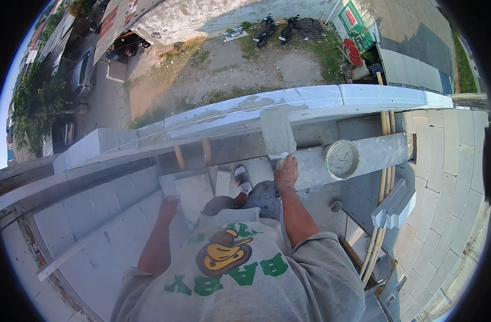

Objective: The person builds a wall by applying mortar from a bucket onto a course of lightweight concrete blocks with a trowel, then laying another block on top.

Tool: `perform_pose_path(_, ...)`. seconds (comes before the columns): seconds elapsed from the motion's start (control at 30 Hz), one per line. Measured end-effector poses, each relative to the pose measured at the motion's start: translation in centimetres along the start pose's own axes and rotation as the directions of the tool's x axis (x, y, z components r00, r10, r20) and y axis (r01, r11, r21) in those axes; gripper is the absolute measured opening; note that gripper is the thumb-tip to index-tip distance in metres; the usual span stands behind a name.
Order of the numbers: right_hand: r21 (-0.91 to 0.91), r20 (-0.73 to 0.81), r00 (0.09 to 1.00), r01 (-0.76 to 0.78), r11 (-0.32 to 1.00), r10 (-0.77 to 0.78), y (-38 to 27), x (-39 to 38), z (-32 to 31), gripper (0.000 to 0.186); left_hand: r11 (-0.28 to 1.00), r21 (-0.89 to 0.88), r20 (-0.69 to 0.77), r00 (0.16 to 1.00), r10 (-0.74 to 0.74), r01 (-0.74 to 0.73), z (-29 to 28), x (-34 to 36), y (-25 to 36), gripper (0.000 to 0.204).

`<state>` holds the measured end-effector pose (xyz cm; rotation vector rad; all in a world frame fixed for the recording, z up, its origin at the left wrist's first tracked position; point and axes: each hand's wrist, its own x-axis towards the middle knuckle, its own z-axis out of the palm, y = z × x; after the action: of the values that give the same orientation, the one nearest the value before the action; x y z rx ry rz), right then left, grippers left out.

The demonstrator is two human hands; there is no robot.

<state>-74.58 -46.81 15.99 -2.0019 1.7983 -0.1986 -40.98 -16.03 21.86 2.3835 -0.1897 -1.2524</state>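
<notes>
My right hand (286,173) is closed around the handle of a trowel (278,133). Its wide blade is coated in wet grey mortar, and its far end overlaps the near face of the block wall (309,95). Smears of mortar lie along that wall's pale blocks, and a thin string runs along it. My left hand (171,205) hangs low beside my leg, fingers curled in, with nothing visible in them. To the right of the trowel, a round bucket (342,159) of grey mortar stands on a plank (379,152).
Bamboo poles (386,185) rise on the right, beside stacked pale blocks (394,206). A small pail (336,206) sits lower down. Block walls flank both sides. Beyond the wall, the ground lies far below, with motorbikes (264,32) and a car (83,73).
</notes>
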Motion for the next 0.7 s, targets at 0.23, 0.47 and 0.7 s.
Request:
perform_pose_path(0.23, 0.259, 0.119, 0.984, 0.097, 0.961, -0.131, -0.2, -2.3, -7.6, 0.043, 0.987, 0.056, 0.082, 0.986, 0.144, -0.149, 3.4, 2.8, 1.2, 0.042)
perform_pose_path(0.47, 0.405, 0.023, 0.999, -0.034, 0.914, 0.027, -3.7, 5.9, -13.7, 0.039, 0.984, -0.041, 0.036, 0.984, 0.172, -0.171, 4.3, 3.3, 1.6, 0.043)
perform_pose_path(0.7, 0.462, 0.068, 0.998, -0.015, 0.887, -0.019, -0.5, 13.1, -8.8, 0.045, 0.99, 0.092, 0.061, 0.993, 0.097, -0.102, 3.5, 3.3, 0.6, 0.043)
